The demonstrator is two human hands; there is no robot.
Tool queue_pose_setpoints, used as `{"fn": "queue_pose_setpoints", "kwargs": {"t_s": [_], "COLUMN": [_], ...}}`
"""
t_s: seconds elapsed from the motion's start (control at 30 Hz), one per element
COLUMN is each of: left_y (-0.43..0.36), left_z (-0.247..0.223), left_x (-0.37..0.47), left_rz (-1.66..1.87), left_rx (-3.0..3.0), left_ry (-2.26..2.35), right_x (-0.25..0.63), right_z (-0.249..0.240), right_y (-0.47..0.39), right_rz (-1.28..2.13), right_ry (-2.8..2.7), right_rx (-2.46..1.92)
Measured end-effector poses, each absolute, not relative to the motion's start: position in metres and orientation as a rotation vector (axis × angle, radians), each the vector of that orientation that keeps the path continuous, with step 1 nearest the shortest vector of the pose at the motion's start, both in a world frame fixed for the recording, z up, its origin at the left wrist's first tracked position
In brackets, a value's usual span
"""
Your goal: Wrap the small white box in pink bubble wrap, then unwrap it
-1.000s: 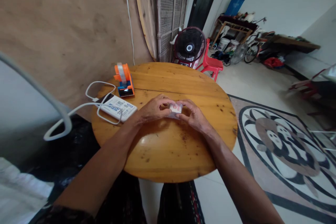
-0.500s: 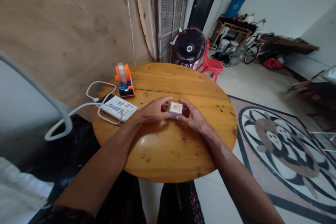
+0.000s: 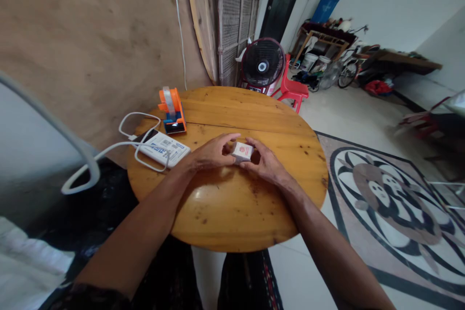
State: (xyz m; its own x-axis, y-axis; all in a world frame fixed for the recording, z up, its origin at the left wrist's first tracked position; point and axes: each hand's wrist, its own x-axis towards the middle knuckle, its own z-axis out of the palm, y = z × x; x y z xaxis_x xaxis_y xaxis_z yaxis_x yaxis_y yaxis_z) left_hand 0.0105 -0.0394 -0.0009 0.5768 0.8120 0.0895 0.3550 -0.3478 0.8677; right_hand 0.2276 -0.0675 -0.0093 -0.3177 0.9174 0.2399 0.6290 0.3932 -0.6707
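Observation:
A small whitish box (image 3: 242, 151) with a red print on top sits between my hands, over the middle of a round wooden table (image 3: 232, 218). From the left, my left hand (image 3: 214, 151) curves round it, thumb and fingers at its left side. My right hand (image 3: 266, 159) closes on the box from the right, thumb at the near edge and fingers at the far edge. Both palms are turned toward it. Its underside is hidden, so I cannot tell whether it rests on the wood.
To the left lies a white printed pack (image 3: 165, 148) with a white cable (image 3: 119, 145) across it. Behind it stands an orange and blue tape dispenser (image 3: 173, 110). Past the table's far edge are a fan (image 3: 262, 65) and a red plastic chair (image 3: 294, 88).
The box has shifted very slightly to the left and turned a little. My right hand has moved slightly left with it; my left hand stays nearly in place.

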Motion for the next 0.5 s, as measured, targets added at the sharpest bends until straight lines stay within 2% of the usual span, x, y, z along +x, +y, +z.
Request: {"fn": "queue_pose_setpoints", "kwargs": {"t_s": [0.27,0.5], "left_y": [-0.041,-0.038], "left_z": [0.001,-0.003], "left_x": [0.010,0.010], "left_rz": [0.682,0.697], "left_rx": [1.837,1.852], "left_ry": [0.846,0.728], "right_x": [0.229,0.232], "right_z": [-0.014,-0.020], "right_y": [-0.067,-0.064], "right_rz": [0.634,0.789], "right_ry": [-2.068,-2.028], "right_rx": [-1.300,-1.211]}}
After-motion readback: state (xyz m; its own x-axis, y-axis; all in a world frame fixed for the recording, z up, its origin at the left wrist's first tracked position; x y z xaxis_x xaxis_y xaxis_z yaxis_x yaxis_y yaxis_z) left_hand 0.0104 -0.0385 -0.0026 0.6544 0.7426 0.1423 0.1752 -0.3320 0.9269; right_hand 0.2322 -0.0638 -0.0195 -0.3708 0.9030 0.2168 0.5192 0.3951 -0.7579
